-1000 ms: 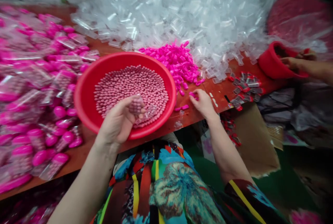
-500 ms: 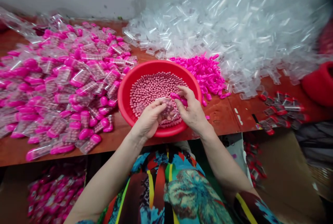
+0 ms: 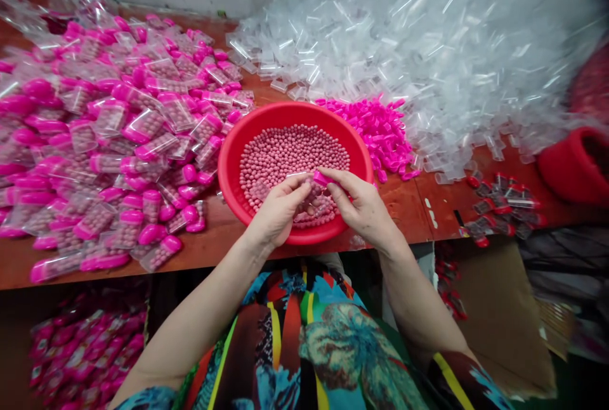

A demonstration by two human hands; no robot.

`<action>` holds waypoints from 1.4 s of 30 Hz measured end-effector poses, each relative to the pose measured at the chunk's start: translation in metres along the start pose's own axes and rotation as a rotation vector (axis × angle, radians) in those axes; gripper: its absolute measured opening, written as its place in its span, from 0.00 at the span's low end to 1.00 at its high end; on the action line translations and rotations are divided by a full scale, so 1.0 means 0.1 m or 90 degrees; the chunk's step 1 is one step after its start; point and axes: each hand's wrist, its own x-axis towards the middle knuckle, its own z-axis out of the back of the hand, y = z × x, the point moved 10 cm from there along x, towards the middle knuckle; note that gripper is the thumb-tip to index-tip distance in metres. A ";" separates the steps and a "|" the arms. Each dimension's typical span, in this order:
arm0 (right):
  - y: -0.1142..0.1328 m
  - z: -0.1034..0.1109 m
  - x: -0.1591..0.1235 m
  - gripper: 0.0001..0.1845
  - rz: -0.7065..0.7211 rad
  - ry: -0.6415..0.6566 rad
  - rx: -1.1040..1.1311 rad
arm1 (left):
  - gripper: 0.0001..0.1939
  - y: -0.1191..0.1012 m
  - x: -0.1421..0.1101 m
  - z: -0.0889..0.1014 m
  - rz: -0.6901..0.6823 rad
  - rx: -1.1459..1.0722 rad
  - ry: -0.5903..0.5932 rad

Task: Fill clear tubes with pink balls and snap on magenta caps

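Left hand [image 3: 276, 210] grips one bead-filled container [image 3: 307, 191], partly hidden; right hand [image 3: 364, 207] pinches one pink cap [image 3: 322, 178].

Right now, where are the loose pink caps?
In the head view, the loose pink caps lie right of centre, by the far right rim of the red bowl, in front of the clear plastic heap.

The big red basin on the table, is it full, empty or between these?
Between: pink beads spread inside the basin, but its red wall stays visible above them on the far side.
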 end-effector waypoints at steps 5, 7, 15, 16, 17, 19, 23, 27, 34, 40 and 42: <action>-0.11 0.09 0.01 0.12 -0.052 -0.090 0.052 | 0.14 0.00 0.00 -0.03 -0.007 0.005 0.028; -0.07 0.05 0.03 0.11 -0.033 -0.086 0.058 | 0.13 -0.01 0.00 -0.04 -0.013 0.014 0.038; -0.05 0.04 -0.08 0.07 -0.085 -0.266 0.084 | 0.11 -0.03 -0.01 -0.09 -0.014 -0.026 0.060; -0.08 0.03 -0.09 0.07 -0.102 -0.283 0.096 | 0.11 -0.02 -0.01 -0.09 -0.012 -0.032 0.061; -0.10 0.01 -0.10 0.07 -0.117 -0.291 0.109 | 0.11 -0.02 -0.01 -0.09 -0.012 -0.034 0.061; -0.14 -0.02 -0.10 0.06 -0.136 -0.292 0.128 | 0.12 -0.02 0.00 -0.09 -0.019 -0.029 0.060; -0.09 -0.02 -0.06 0.06 -0.115 -0.281 0.092 | 0.12 -0.04 -0.01 -0.07 -0.045 -0.005 0.033; 0.05 -0.03 -0.06 0.10 -0.040 -0.254 -0.003 | 0.13 -0.05 -0.02 -0.06 -0.050 -0.009 0.019; 0.14 -0.23 -0.05 0.16 0.047 -0.161 -0.096 | 0.11 -0.05 0.00 0.02 -0.053 -0.046 -0.026; -0.06 -0.04 0.14 0.25 -0.010 -0.157 0.116 | 0.13 -0.11 -0.03 -0.03 -0.066 0.019 0.006; -0.26 -0.01 0.24 0.38 -0.112 -0.165 0.223 | 0.13 -0.06 -0.05 -0.09 -0.040 0.057 0.041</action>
